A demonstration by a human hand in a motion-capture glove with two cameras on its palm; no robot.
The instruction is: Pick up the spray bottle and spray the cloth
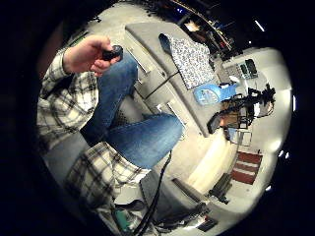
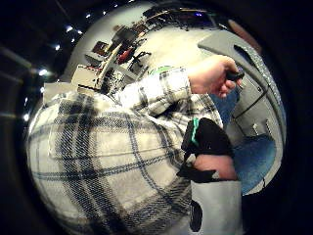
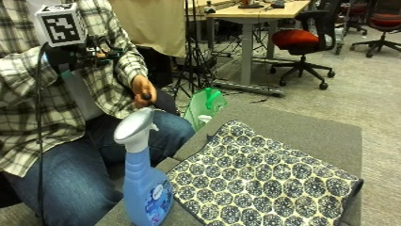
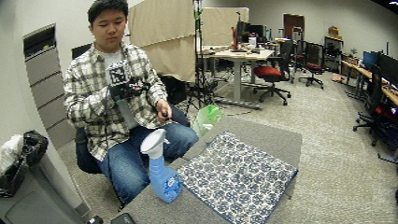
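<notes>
Standing upright on the grey table (image 3: pixel 300 127), the spray bottle (image 3: pixel 145 181) was untouched, just beside the near edge of the patterned cloth (image 3: pixel 263 181), which lay flat and spread out on the same surface. The bottle's pale trigger head sat above a blue body, its nozzle pointing away from the cloth and toward the seated person.

The gloved right hand (image 3: pixel 60 59) was raised against the person's chest, well apart from the bottle and higher than it. Whether its fingers were curled or straight could not be told from any view. The bare left hand (image 3: pixel 144 92) hung above the person's knee, on the far side of the bottle from the cloth, pinching a small black object (image 1: pixel 114 51).

By the look of it, the bottle would handle as stiff, smooth plastic, probably of moderate weight if it held liquid, though its fill level could not be read. Its tall, narrow shape suggested it might tip if knocked at the head. The narrow neck just under the trigger looked the best place to take hold, letting a finger reach the trigger. The nozzle would then need turning toward the cloth. The cloth itself appeared soft and limp.
</notes>
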